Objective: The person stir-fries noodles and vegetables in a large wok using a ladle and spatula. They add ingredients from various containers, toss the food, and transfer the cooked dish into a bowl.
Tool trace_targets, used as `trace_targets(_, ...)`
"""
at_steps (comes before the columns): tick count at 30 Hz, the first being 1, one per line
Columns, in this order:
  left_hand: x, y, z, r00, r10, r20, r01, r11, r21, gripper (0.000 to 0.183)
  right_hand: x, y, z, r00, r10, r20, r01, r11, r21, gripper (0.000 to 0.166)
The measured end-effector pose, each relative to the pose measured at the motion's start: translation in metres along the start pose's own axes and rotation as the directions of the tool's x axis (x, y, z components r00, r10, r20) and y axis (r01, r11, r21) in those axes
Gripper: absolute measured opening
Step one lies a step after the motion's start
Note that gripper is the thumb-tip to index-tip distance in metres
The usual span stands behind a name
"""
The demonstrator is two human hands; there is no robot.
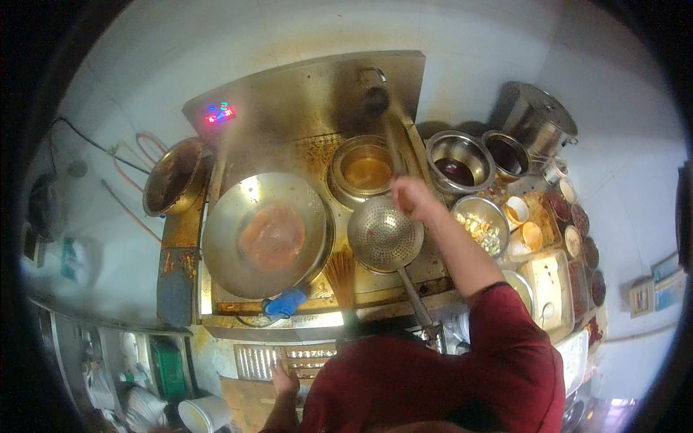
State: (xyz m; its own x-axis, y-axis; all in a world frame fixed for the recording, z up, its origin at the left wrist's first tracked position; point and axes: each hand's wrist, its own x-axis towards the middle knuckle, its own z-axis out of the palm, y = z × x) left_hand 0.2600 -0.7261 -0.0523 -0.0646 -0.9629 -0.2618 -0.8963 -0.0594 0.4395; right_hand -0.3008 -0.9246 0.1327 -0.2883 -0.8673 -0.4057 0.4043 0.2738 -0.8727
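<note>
My right hand (pixel 412 198) is closed around the handle of a ladle (pixel 377 101), whose dark bowl is raised near the tap at the stove's back panel. Below that hand, a perforated metal strainer (pixel 385 233) rests over a round pot, its handle towards me. A pot of brown liquid (pixel 368 169) stands behind the strainer. A large wok (pixel 227 243) with reddish liquid sits at the left, a blue cloth (pixel 284 303) on its near handle. My left hand (pixel 284 380) hangs low beside the stove front; its fingers are too small to read. A bamboo brush (pixel 341 276) lies between wok and strainer.
Metal bowls (pixel 482 216), one with chopped pale and green food, and one with dark liquid (pixel 460 162), stand right of the stove. Beyond are tubs (pixel 549 292) and a tall lidded steel pot (pixel 536 119). A tilted metal basin (pixel 174 176) stands far left.
</note>
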Motion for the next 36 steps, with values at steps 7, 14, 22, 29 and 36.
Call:
trace_targets(7, -0.116, -0.094, 0.061, 0.915, -0.360, 0.182, 0.357, 0.933, 0.053, 0.046, 0.035, -0.049, 0.062, 0.996, 0.082, 0.045, -0.084, 0.996, 0.043, 0.017)
trace_targets(14, -0.207, -0.045, 0.076, 0.742, -0.668, 0.063, 0.653, 0.698, -0.293, 0.036, -0.025, 0.027, 0.054, 0.939, 0.273, 0.212, -0.118, 0.829, -0.546, 0.020)
trace_targets(22, -0.307, -0.037, 0.128, 0.478, -0.872, 0.108, 0.630, 0.254, -0.734, 0.042, 0.013, 0.120, 0.121, 0.899, 0.411, 0.151, -0.006, 0.356, -0.934, 0.007)
trace_targets(29, -0.405, -0.081, 0.069, 0.210, -0.943, 0.259, -0.355, -0.321, -0.878, 0.028, -0.036, 0.200, 0.228, 0.813, 0.524, 0.253, -0.163, 0.623, -0.765, 0.019)
trace_targets(36, -0.523, -0.194, 0.034, -0.052, -0.972, 0.229, -0.747, -0.115, -0.655, 0.026, -0.030, 0.203, 0.255, 0.820, 0.502, 0.274, -0.209, 0.709, -0.674, 0.025)
